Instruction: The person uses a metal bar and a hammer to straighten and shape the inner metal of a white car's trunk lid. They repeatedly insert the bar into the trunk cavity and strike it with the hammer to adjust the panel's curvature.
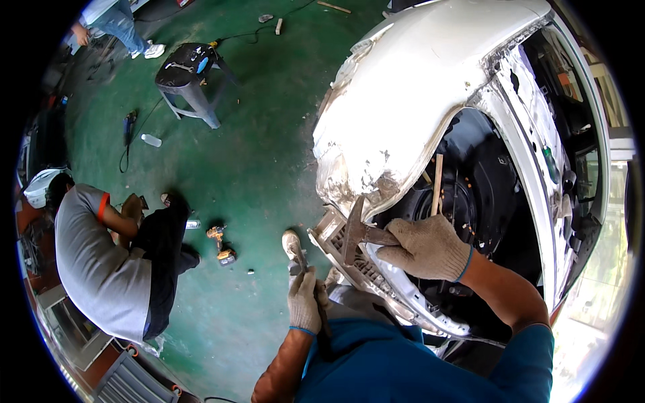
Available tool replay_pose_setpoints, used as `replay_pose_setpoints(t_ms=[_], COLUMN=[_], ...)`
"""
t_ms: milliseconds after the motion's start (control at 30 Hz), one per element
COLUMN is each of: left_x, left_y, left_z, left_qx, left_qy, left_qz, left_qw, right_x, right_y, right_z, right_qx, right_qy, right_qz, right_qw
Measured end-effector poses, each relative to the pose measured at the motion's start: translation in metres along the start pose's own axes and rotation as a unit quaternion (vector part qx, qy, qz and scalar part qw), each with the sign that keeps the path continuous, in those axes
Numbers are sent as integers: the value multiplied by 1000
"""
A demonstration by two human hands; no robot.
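My right hand, in a beige knit glove, is closed round the handle of a body hammer with a long, narrow, worn head. The hammer is raised over the rear corner of a white car body, whose paint is scraped and dented along the lower edge. Lower and to the left, my left hand, gloved the same way, grips a dark, bar-like metal tool in front of my body. Its lower end is partly hidden by the hand. Beside my right hand, the open trunk shows a dark interior.
A wooden stick stands in the trunk. On the green floor lie a cordless drill, a plastic bottle and a corded power tool. A stool carries a wrench. Another person crouches at left; one stands farther back.
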State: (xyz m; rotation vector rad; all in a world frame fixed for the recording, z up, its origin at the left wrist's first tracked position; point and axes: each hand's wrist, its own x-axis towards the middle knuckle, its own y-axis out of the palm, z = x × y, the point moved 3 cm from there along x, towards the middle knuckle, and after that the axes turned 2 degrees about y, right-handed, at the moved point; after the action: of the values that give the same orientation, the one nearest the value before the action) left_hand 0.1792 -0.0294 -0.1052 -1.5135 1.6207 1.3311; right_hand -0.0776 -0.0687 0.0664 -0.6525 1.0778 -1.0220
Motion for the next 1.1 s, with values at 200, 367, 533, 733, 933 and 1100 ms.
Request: replay_pose_setpoints(t_ms=[200, 367, 533, 733, 933, 1100], left_x=[-3, -12, -11, -41, -103, -117], left_y=[0, 1, -6, 11, 68, 165], left_z=[-5, -12, -24, -81, -143, -196], left_qx=[22, 4, 39, 121, 266, 436], left_qy=[38, 27, 60, 237, 398, 538], left_qz=[0, 2, -12, 17, -14, 42], left_qw=[999, 1000, 997, 964, 878, 720], right_x=[-2, -27, -65, -110, -135, -139], right_y=[-7, 5, 33, 119, 158, 147], right_z=[7, -7, 12, 14, 26, 31], right_qx=[-25, 31, 131, 407, 436, 531], right_qy=[-46, 33, 8, 89, 129, -9], right_qz=[39, 48, 39, 95, -21, -220], right_qw=[998, 998, 991, 904, 890, 818])
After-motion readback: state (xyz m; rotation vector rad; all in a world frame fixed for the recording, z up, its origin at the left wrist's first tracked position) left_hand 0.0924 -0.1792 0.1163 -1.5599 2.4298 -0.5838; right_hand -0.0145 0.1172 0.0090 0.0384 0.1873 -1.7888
